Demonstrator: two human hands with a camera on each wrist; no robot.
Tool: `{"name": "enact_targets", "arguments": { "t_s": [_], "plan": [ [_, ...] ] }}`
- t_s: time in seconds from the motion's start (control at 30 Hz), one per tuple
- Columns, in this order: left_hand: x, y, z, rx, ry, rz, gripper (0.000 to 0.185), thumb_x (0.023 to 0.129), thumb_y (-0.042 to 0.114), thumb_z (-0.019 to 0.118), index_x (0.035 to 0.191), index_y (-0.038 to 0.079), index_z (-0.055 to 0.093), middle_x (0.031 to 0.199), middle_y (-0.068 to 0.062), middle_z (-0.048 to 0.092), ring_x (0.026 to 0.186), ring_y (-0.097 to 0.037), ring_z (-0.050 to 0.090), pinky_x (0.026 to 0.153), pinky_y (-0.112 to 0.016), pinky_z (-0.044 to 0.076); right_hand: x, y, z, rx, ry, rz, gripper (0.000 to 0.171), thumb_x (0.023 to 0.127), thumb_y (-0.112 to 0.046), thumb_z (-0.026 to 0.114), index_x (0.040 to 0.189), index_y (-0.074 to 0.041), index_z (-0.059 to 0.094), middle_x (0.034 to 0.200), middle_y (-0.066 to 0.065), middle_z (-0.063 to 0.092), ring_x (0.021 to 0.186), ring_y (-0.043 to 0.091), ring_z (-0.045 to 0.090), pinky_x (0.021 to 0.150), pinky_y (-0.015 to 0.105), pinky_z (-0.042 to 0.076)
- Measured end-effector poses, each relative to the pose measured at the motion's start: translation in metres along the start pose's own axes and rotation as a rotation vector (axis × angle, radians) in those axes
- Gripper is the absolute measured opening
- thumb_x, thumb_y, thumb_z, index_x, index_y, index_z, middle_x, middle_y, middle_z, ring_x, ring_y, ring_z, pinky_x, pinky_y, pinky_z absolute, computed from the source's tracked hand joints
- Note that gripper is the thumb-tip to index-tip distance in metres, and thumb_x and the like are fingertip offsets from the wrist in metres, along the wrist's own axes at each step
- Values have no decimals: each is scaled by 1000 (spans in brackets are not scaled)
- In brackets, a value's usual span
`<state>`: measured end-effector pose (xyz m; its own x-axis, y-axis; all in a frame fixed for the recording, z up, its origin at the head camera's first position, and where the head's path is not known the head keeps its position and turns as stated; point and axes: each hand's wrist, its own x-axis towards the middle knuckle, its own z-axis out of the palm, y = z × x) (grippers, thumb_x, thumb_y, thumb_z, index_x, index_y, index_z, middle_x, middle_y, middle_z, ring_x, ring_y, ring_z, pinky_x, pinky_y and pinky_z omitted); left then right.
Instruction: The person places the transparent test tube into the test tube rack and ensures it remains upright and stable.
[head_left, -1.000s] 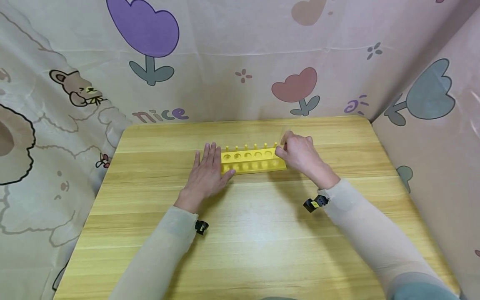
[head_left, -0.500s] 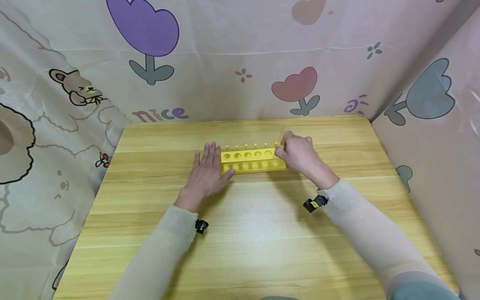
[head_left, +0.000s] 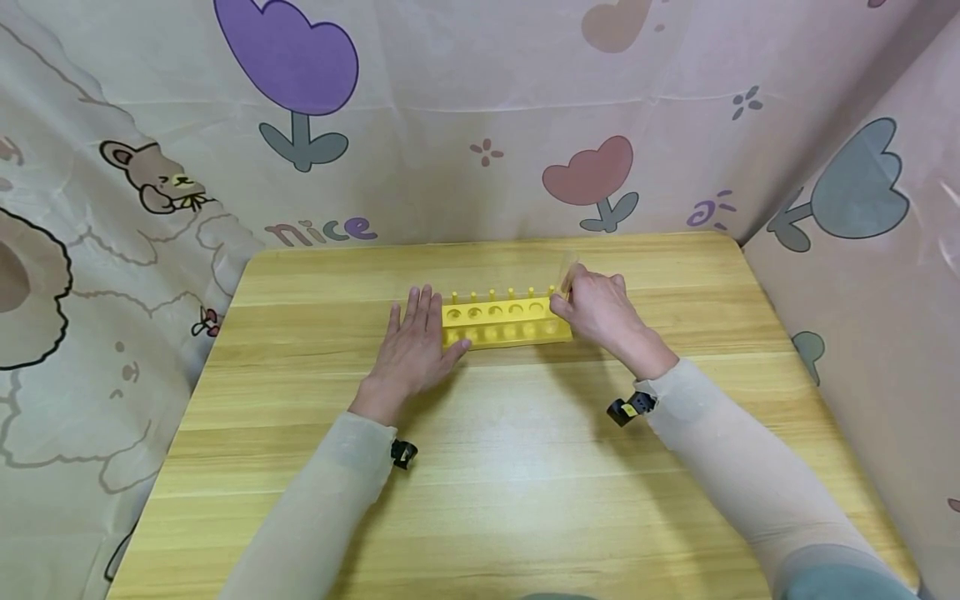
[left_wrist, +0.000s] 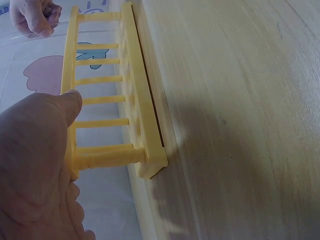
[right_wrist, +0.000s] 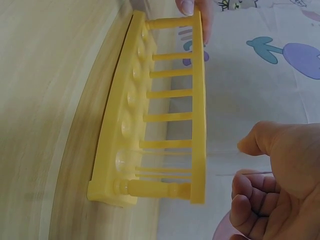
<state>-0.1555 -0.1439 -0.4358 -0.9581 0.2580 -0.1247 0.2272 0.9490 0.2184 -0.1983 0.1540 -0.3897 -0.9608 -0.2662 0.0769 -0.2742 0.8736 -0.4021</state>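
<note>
Head view shows a yellow plastic test tube rack [head_left: 504,321], long and narrow with round holes and thin pegs, standing crosswise past the middle of the pale wood-grain desk [head_left: 525,467], toward its far edge. The left hand [head_left: 415,339] lies flat, fingers straight, against the rack's left end. The right hand [head_left: 596,307] curls at the rack's right end, pinching a clear glass tube [head_left: 567,268] above the last hole. A glossy flower-printed curtain [head_left: 480,117] walls in the desk.
</note>
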Motion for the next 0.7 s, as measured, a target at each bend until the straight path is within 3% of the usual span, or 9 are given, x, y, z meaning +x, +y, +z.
{"name": "enact_targets", "arguments": {
  "t_s": [0.23, 0.4, 0.5, 0.7],
  "plan": [
    [0, 1, 0, -2, -3, -1, 96, 108, 65, 36, 168, 2, -3, 176, -18, -10, 164, -33, -13, 132, -57, -6, 0, 1, 1, -10, 6, 2, 22, 100, -27, 57, 102, -6, 62, 72, 5, 64, 73, 27, 64, 84, 50, 38],
    [0, 1, 0, -10, -6, -1, 96, 108, 66, 36, 168, 2, -4, 176, -17, -12, 163, -33, -14, 132, -56, -8, -2, 1, 1, -21, 2, 10, 35, 100, -35, 63, 110, -2, 64, 72, 5, 65, 73, 26, 64, 84, 50, 39],
    [0, 1, 0, -14, -2, -2, 96, 108, 64, 37, 168, 1, -3, 176, -17, -12, 163, -34, -13, 132, -56, -7, -5, 1, 2, -19, 18, 7, 46, 98, -41, 69, 118, 0, 64, 83, 9, 69, 80, 29, 66, 85, 51, 39],
    [-3, 2, 0, -41, -1, -30, 94, 108, 63, 38, 168, 3, -2, 175, -16, -13, 163, -33, -14, 132, -56, -7, -21, 7, 10, -100, 133, -72, 71, 94, -50, 77, 136, 4, 59, 122, 23, 66, 111, 44, 59, 87, 54, 43]
  ]
}}
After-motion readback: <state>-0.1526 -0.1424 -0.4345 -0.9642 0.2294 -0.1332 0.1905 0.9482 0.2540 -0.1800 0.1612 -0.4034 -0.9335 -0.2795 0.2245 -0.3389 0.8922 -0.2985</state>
